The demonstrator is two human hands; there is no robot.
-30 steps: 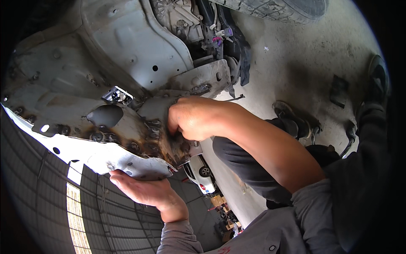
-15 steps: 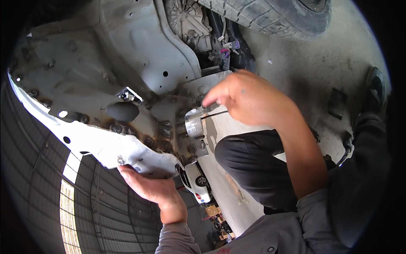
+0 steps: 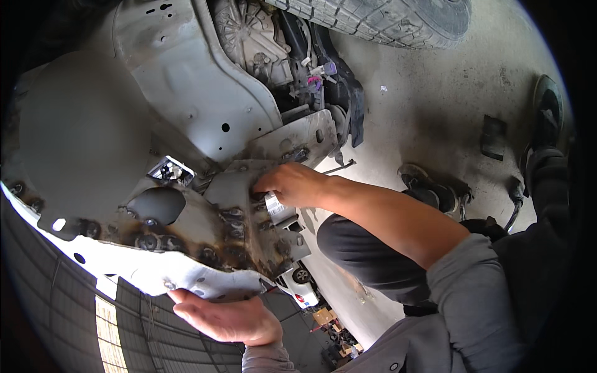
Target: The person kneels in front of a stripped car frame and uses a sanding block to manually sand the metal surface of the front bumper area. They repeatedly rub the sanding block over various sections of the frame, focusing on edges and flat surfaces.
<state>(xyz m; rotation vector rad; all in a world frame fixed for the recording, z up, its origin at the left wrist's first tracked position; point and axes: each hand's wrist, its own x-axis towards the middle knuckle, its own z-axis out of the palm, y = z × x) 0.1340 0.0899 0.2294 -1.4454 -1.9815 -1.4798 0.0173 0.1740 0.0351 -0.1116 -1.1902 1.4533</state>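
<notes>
A grey-and-white car body panel [image 3: 180, 271] with scorched spot welds fills the left side. At its lower edge is my left hand [image 3: 227, 316], thumb along the rim and the other fingers mostly hidden; it is closed on that edge. My right hand [image 3: 289, 185] reaches across from the right. Its fingers are curled at the welded joint, beside a metal bracket with a white label [image 3: 274, 204]; the fingertips are partly hidden and what they hold, if anything, does not show. An oval hole [image 3: 160, 206] opens in the panel left of this hand.
A tyre [image 3: 385, 20] is at the top, beside exposed mechanical parts [image 3: 252, 37] and wiring plugs. A dark flat piece [image 3: 494, 137] lies on the concrete floor near shoes [image 3: 547, 102]. A white car [image 3: 301, 289] and cardboard boxes [image 3: 323, 316] stand behind. A smooth grey blur covers the upper-left panel.
My right hand has moved left and down from the bracket's upper end to the welded joint by the label. The view has shifted; my left hand stays at the panel's edge.
</notes>
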